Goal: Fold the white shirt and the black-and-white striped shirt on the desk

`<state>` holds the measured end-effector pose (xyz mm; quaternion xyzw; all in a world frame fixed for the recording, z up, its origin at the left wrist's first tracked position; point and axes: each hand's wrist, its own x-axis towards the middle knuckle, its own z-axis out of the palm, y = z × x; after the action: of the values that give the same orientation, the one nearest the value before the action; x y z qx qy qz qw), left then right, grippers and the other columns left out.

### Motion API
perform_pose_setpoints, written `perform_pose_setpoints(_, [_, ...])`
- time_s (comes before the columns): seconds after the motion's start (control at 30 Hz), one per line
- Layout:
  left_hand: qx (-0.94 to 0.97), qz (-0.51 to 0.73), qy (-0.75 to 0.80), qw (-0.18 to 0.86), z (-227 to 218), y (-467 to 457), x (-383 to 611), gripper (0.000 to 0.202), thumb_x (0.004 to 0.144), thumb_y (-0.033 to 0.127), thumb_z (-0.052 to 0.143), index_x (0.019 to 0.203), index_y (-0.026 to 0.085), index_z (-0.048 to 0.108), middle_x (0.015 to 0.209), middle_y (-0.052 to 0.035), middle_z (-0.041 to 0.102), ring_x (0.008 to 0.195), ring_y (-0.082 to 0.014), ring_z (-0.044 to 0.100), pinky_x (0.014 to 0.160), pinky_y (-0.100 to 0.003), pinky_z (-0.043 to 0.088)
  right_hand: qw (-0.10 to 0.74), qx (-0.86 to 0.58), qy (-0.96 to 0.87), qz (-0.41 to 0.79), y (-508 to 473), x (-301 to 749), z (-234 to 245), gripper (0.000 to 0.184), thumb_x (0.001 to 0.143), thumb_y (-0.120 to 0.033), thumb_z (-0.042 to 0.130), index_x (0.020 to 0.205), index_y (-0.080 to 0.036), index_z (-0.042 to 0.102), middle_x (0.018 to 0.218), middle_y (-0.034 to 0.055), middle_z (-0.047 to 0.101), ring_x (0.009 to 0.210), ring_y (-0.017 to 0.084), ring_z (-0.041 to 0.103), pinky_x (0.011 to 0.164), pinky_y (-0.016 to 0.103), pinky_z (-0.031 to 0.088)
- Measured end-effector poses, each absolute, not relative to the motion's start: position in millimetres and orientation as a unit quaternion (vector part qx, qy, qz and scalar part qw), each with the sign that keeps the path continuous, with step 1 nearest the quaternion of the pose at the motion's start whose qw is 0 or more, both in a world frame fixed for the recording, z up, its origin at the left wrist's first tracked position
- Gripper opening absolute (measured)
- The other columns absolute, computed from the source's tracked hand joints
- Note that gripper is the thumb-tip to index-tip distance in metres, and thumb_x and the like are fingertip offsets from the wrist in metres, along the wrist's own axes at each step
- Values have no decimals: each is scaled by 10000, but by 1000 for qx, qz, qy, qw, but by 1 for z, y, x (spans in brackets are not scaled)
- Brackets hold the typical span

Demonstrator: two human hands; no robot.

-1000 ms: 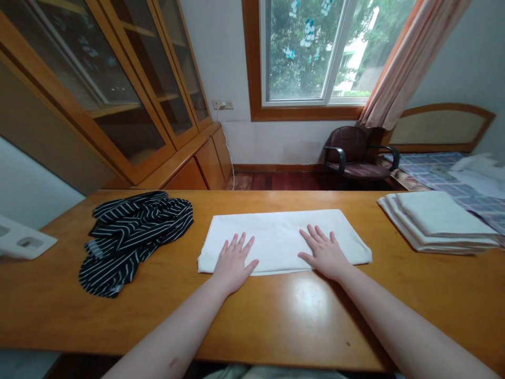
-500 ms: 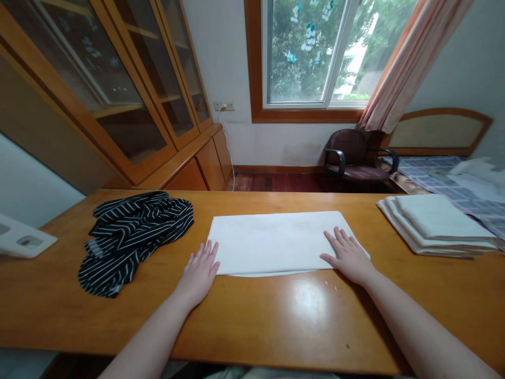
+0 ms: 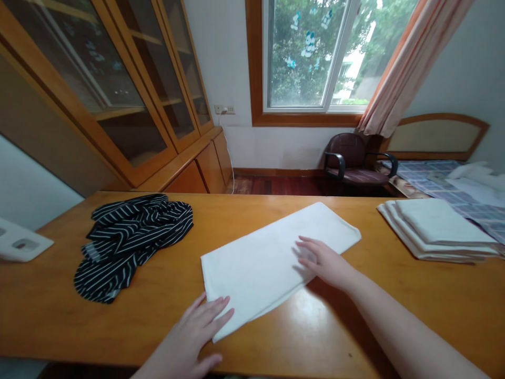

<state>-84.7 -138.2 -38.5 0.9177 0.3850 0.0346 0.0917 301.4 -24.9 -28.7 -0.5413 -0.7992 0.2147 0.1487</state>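
L hand: fingers spread, thumb well apart, nothing gripped; fingertips on nr L end of folded white cloth. R hand: fingers loosely together, slightly bent, over mid-cloth w/ shadow beneath; contact can't be confirmed. Cloth lies flat on wooden table, aslant, running from L fingertips to beyond R fingers. Striped garment, blk/wht, crumpled, left of and beyond L fingers. Stack of folded white cloths well apart, to right of R fingers. Chair beyond R fingers, past table's far edge
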Motion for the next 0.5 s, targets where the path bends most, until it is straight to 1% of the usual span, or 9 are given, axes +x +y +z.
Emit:
perform_pose_setpoints(0.07, [923,27,367,110,-33,-148,-83,787,719,417,656,1412,360,286,1405,-42,426,1224,-244,470,1065,-464,306,130,-498,-820,249,-36,276,-28,530,842,-482,471,1283,-192,521,1394,97,436,1250,246,427,1056,388,329])
perform_pose_setpoints(0.1, [927,27,357,114,-33,-152,-82,787,702,398,672,1400,366,309,1390,-36,448,1203,-240,489,1066,-460,306,116,-487,-829,250,-39,266,-30,545,834,-476,488,1295,-188,510,1405,100,422,1257,253,416,1061,395,317])
perform_pose_setpoints(0.17, [935,35,336,109,-33,-156,-80,710,719,315,654,1366,368,367,1348,-13,503,1163,-208,522,1076,-422,300,89,-480,-841,233,-40,253,-35,579,824,-456,510,1333,-184,468,1432,103,382,1276,261,386,1084,418,266])
perform_pose_setpoints(0.23, [944,44,314,94,-33,-157,-78,609,759,212,589,1327,355,421,1301,13,551,1124,-165,546,1084,-365,292,73,-478,-850,210,-37,248,-40,597,825,-437,511,1364,-195,425,1453,97,348,1295,257,357,1105,442,204])
perform_pose_setpoints(0.3, [949,47,300,89,-32,-156,-74,568,757,146,547,1286,337,464,1265,26,580,1084,-144,564,1076,-333,299,62,-469,-857,203,-31,245,-42,592,832,-429,503,1376,-218,400,1463,84,334,1308,243,342,1111,455,171])
perform_pose_setpoints(0.37, [949,47,297,96,-29,-155,-67,569,732,118,537,1259,326,485,1245,27,595,1048,-147,578,1062,-335,317,46,-460,-865,197,-25,242,-43,583,842,-436,497,1384,-254,385,1475,67,313,1330,247,305,1105,485,153])
perform_pose_setpoints(0.43, [947,46,298,111,-24,-154,-57,580,728,116,540,1263,333,478,1242,24,597,1033,-153,582,1059,-355,321,29,-471,-863,179,-20,239,-43,563,850,-447,496,1381,-297,388,1489,58,281,1354,283,248,1089,534,133])
perform_pose_setpoints(0.5, [946,39,294,134,-19,-154,-44,590,742,146,561,1288,343,453,1259,18,584,1056,-166,571,1072,-391,301,22,-497,-854,152,-16,235,-44,518,858,-426,496,1362,-334,415,1499,59,255,1354,324,230,1070,559,140])
